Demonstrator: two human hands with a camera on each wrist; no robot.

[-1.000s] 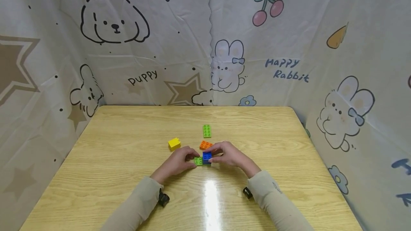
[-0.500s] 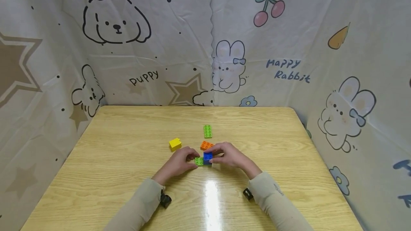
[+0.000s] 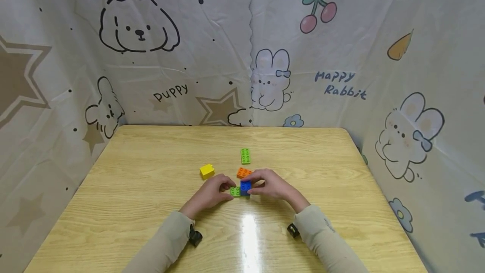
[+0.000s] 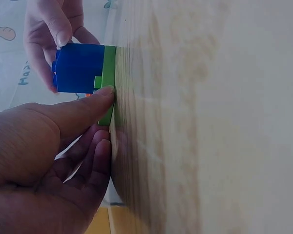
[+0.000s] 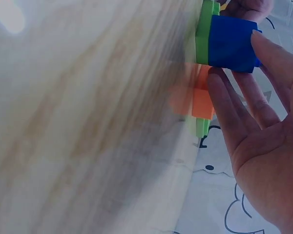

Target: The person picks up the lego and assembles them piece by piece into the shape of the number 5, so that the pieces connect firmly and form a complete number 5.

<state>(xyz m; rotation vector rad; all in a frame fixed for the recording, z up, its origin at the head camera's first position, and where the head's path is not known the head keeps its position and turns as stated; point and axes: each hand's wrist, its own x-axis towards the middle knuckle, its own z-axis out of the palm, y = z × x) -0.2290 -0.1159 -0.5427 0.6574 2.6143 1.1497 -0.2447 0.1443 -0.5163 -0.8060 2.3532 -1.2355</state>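
Observation:
A blue block [image 3: 245, 188] sits on the right part of a flat green block [image 3: 235, 191], which lies on the table. My left hand [image 3: 211, 191] pinches the green block's left end between thumb and fingers; the left wrist view shows the thumb on its near edge. My right hand [image 3: 270, 184] holds the blue block, with the thumb [image 5: 273, 53] against it in the right wrist view. Just behind the blue block is an orange block [image 3: 243, 172], partly covered by the right fingers.
A yellow block [image 3: 206, 171] lies behind my left hand. Farther back on the wooden table [image 3: 159, 151] is another flat green block [image 3: 245, 156]. A printed cloth [image 3: 212, 54] hangs behind the table and at its sides.
Both hands keep their places on the blue and green blocks. The whole head view has shifted very slightly; nothing else visibly differs.

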